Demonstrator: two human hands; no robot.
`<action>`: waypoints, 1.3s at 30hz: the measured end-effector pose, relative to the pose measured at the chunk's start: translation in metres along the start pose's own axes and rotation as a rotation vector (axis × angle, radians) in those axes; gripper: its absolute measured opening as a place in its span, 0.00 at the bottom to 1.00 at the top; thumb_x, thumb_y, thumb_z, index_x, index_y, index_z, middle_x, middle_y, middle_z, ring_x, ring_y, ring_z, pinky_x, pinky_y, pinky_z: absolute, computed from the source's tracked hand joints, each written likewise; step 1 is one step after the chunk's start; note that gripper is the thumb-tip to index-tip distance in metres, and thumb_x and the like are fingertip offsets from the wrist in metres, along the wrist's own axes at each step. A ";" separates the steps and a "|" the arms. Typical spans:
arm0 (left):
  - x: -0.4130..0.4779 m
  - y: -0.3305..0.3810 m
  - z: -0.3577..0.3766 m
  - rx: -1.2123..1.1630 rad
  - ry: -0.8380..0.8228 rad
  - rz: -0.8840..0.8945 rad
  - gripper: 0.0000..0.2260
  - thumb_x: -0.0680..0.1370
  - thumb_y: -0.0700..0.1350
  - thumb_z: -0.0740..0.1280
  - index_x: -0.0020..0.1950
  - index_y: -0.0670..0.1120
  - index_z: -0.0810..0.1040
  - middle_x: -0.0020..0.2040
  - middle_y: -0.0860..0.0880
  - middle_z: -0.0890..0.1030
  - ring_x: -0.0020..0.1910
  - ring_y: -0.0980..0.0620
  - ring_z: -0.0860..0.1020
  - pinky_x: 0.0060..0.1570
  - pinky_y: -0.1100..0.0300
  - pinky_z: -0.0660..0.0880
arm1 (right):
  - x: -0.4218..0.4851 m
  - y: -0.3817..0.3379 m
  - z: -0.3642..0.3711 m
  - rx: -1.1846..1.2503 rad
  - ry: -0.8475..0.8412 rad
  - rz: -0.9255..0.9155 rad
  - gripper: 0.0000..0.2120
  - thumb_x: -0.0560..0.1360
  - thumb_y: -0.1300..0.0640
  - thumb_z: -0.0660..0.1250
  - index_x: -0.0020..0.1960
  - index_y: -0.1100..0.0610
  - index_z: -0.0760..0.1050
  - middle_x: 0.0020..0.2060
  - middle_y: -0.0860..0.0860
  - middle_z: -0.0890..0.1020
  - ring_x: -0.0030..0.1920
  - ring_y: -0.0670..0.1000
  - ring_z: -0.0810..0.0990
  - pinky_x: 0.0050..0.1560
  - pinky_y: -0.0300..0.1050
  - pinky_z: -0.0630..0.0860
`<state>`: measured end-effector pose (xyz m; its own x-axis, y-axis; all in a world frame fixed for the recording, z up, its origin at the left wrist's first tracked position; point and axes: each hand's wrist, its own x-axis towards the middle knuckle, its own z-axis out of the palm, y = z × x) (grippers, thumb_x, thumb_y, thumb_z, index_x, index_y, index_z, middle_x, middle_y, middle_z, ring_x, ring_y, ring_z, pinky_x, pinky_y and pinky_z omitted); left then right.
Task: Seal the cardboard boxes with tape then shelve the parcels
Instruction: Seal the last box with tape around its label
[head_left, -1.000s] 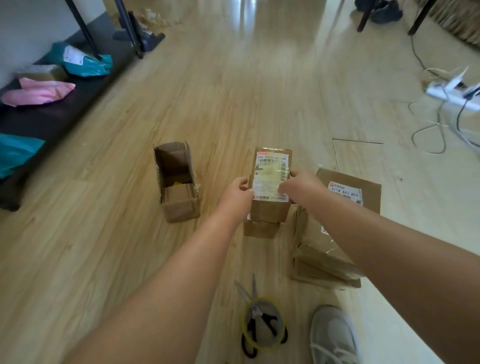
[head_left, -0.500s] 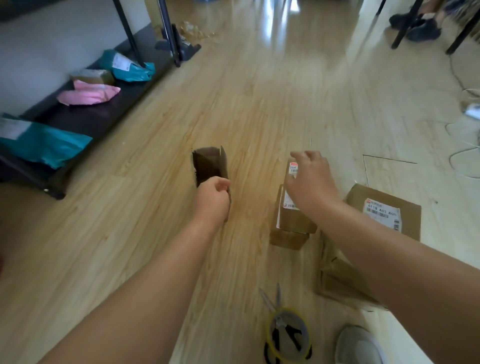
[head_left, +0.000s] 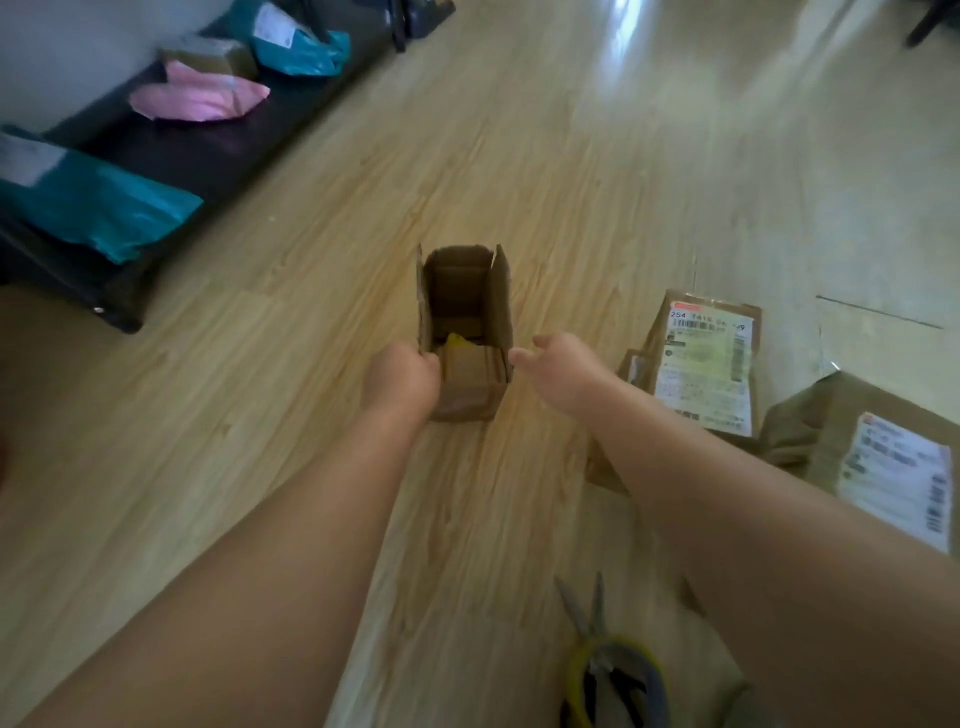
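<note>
One open box stands on the wooden floor at the middle of the view, its flaps up and a yellow item inside. The left hand clenches around the box's left flap at 9 o'clock. The right hand is released, its fingers loose and reaching toward the box's right corner at 3 o'clock; whether they touch it I cannot tell.

Two more boxes lie at 3 to 4 o'clock: a labelled box, with a brown edge of another showing under it, and a large box partly hidden by the right forearm. One pair of scissors lies at 5 o'clock, handles inside one yellow-rimmed tape roll.

At 10 to 11 o'clock a low black shelf holds two teal bags, one pink bag and one small brown box.
</note>
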<state>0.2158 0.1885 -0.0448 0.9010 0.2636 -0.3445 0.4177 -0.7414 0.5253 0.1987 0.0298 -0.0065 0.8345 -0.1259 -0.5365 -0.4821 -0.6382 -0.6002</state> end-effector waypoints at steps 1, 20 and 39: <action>0.001 -0.003 0.001 -0.016 0.000 -0.010 0.12 0.82 0.44 0.59 0.56 0.39 0.79 0.50 0.39 0.79 0.42 0.43 0.72 0.34 0.56 0.63 | 0.002 0.000 0.003 0.001 -0.002 0.012 0.26 0.84 0.48 0.59 0.78 0.61 0.62 0.70 0.58 0.73 0.69 0.58 0.73 0.59 0.46 0.70; -0.182 -0.120 -0.018 -0.448 0.034 -0.225 0.14 0.77 0.39 0.64 0.31 0.45 0.68 0.32 0.44 0.70 0.37 0.43 0.74 0.40 0.46 0.74 | -0.118 0.032 0.086 -0.049 -0.039 0.069 0.08 0.81 0.61 0.61 0.56 0.60 0.78 0.42 0.55 0.79 0.42 0.54 0.80 0.39 0.46 0.78; -0.264 -0.165 0.016 -0.712 -0.009 -0.388 0.18 0.81 0.49 0.66 0.71 0.48 0.73 0.61 0.47 0.80 0.57 0.47 0.79 0.59 0.47 0.76 | -0.229 0.105 0.145 0.031 -0.006 0.037 0.23 0.85 0.49 0.57 0.79 0.45 0.60 0.64 0.52 0.79 0.53 0.50 0.80 0.50 0.49 0.80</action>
<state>-0.0933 0.2313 -0.0528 0.6767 0.4146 -0.6084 0.6774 -0.0269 0.7351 -0.0818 0.1017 -0.0323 0.8143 -0.1440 -0.5624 -0.5208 -0.6090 -0.5982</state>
